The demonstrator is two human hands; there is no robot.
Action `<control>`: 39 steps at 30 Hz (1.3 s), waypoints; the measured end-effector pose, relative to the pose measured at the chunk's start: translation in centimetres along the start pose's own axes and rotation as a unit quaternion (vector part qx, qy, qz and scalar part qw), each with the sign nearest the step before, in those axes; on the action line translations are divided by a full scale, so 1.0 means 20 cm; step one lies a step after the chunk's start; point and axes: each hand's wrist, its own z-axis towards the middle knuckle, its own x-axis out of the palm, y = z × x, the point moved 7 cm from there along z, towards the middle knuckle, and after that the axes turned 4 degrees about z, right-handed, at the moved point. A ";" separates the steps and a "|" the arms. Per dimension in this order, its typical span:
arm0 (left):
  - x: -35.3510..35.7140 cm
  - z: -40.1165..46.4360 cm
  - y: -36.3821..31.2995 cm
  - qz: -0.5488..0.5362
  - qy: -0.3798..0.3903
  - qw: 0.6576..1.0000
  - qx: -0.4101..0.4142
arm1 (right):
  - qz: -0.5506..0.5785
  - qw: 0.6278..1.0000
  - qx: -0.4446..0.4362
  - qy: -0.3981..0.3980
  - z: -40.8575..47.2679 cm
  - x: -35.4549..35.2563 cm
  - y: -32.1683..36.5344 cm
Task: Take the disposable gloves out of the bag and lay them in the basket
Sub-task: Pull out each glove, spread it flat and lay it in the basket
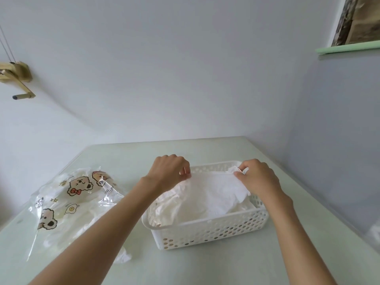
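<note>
Both the left hand (171, 171) and right hand (258, 177) pinch a thin white plastic glove (213, 194) over the white perforated plastic basket (205, 233), apparently the laying step; next, lower and release it, then reach to nine o'clock for the clear cartoon-printed bag (72, 202)

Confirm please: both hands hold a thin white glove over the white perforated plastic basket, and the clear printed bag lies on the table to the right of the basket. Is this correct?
Not quite. The head view shows the clear printed bag to the left of the white perforated plastic basket, not the right. The rest holds: left hand and right hand hold the thin white glove over the basket.
</note>
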 end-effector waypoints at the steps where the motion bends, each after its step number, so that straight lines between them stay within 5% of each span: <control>1: 0.00 0.01 -0.02 0.014 -0.009 1.000 0.007 | -0.016 1.000 0.003 -0.003 0.00 0.01 0.00; 8: -0.09 -0.05 -0.01 -0.052 -0.109 0.992 -0.031 | -0.061 0.998 -0.001 0.021 -0.02 -0.01 0.04; 12: 0.11 -0.16 -0.05 -0.075 0.188 0.979 0.014 | 0.032 0.997 -0.064 0.007 -0.02 -0.09 0.12; 14: 0.21 -0.23 -0.08 -0.064 0.320 0.945 0.007 | 0.038 0.989 -0.082 0.119 -0.04 0.02 0.15; 17: 0.28 -0.27 -0.07 -0.035 0.374 0.927 -0.018 | -0.078 0.958 -0.040 0.273 -0.07 0.23 0.10; 22: 0.35 -0.27 -0.05 0.054 0.376 0.925 0.009 | -0.138 0.947 0.024 0.290 -0.07 0.29 0.02; 29: 0.24 -0.27 -0.05 0.050 0.347 0.936 -0.012 | -0.112 0.964 -0.012 0.240 -0.06 0.11 0.08; 33: 0.28 -0.32 -0.05 0.063 0.382 0.922 -0.015 | -0.167 0.936 0.006 0.308 -0.10 0.19 0.04; 39: -0.07 -0.39 -0.03 -0.104 0.128 0.986 0.003 | -0.083 0.965 -0.056 0.243 -0.13 0.03 0.14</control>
